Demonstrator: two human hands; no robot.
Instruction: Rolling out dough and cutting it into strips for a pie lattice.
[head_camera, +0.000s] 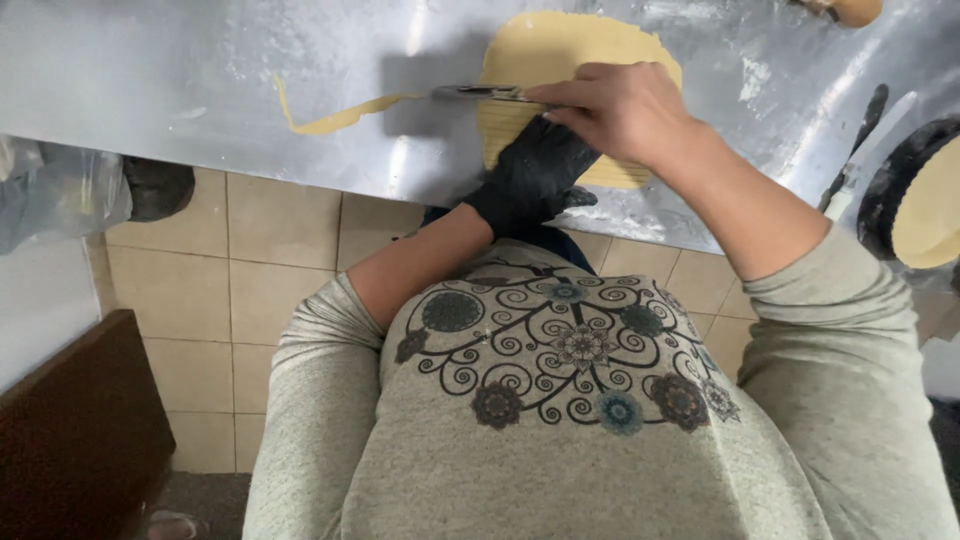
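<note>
Right hand (620, 110) bare, closed on a knife (480, 92), gloved left hand (530, 175) pressed flat – open – on rolled yellow dough sheet (560, 50), cut dough strip (335, 118) nearby on floured steel desk (200, 80).

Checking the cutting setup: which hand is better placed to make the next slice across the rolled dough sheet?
Likely the right hand: it grips the knife over the dough sheet. The gloved left hand only presses the dough.

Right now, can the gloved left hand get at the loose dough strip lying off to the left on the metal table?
Probably yes. The left hand rests on the dough sheet, and the dough strip lies on bare metal table beside it, nothing between. The right hand holds a blade above that path.
</note>
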